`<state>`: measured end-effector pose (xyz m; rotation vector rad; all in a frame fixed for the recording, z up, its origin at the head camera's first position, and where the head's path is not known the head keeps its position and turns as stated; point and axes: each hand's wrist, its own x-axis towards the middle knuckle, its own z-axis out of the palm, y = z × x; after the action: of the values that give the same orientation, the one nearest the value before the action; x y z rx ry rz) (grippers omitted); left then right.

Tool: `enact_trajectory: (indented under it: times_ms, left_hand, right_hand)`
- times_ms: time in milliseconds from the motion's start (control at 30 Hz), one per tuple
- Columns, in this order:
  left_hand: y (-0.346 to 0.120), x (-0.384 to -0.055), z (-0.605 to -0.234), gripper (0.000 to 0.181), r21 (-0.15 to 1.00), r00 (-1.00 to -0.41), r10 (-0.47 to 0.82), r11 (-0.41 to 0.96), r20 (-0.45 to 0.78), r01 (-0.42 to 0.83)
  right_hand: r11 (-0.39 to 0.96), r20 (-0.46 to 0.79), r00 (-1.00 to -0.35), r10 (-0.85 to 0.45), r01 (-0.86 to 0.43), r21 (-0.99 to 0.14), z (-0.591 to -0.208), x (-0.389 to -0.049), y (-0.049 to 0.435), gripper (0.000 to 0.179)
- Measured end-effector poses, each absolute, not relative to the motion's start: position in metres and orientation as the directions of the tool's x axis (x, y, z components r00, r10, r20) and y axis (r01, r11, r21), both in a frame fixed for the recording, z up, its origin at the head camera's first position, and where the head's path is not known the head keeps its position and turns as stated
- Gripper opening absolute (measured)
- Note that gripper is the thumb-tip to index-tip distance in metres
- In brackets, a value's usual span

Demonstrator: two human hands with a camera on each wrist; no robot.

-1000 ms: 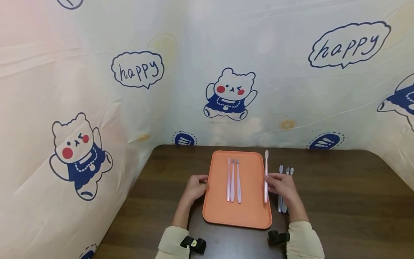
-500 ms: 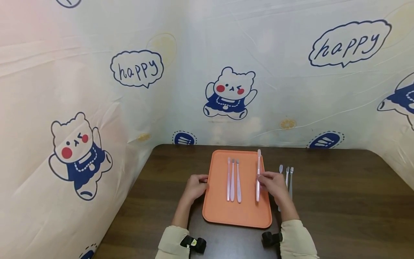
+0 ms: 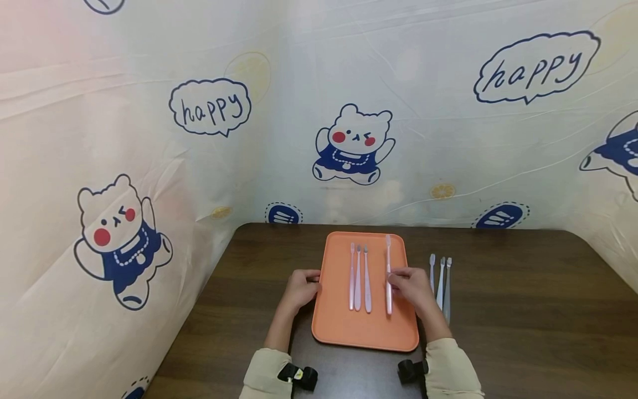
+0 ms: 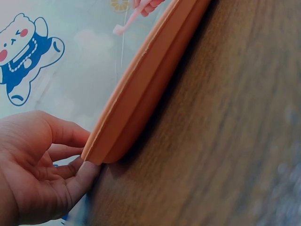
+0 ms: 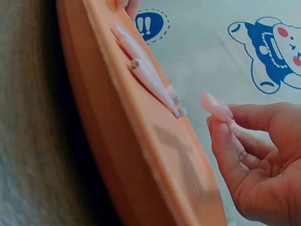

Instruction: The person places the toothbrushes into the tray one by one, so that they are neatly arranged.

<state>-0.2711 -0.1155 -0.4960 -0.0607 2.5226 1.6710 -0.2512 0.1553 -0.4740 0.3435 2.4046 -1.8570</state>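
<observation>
An orange tray (image 3: 344, 330) lies on the table, and my left hand (image 3: 301, 289) grips its left rim between thumb and fingers, as the left hand (image 4: 44, 165) in the left wrist view confirms. My right hand (image 3: 412, 289) pinches a pink toothbrush (image 3: 389, 257) by its handle, over the right part of the tray. In the right wrist view this toothbrush (image 5: 216, 107) is held off the tray surface, and a shadow falls below. Three toothbrushes lie side by side on the tray, among them a pinkish toothbrush (image 3: 368, 288) nearest the held one.
Right of the tray, three bluish-grey toothbrushes lie on the dark wooden table (image 3: 523, 299); one such toothbrush (image 3: 441, 282) is the middle one. My right forearm partly covers their lower ends. A printed curtain (image 3: 279, 155) stands behind the table.
My right hand has carried the pink toothbrush leftward, from the tray's right rim to over its inside. The left hand and the tray have stayed in place.
</observation>
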Motion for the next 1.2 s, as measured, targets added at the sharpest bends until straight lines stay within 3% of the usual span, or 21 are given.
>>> enact_trajectory:
  times_ms: [733, 1200]
  left_hand:
    - [-0.115, -0.270, -0.492, 0.043, 0.899, -0.993, 0.022, 0.427, -0.115, -0.095]
    - [-0.115, -0.271, -0.495, 0.043, 0.898, -0.993, 0.021, 0.429, -0.118, -0.097]
  right_hand:
    - [0.359, -0.155, -0.983, 0.100, 0.181, -0.916, -0.479, -0.253, 0.144, 0.029]
    - [0.348, -0.157, -0.980, 0.122, 0.190, -0.918, -0.483, -0.256, 0.136, 0.029]
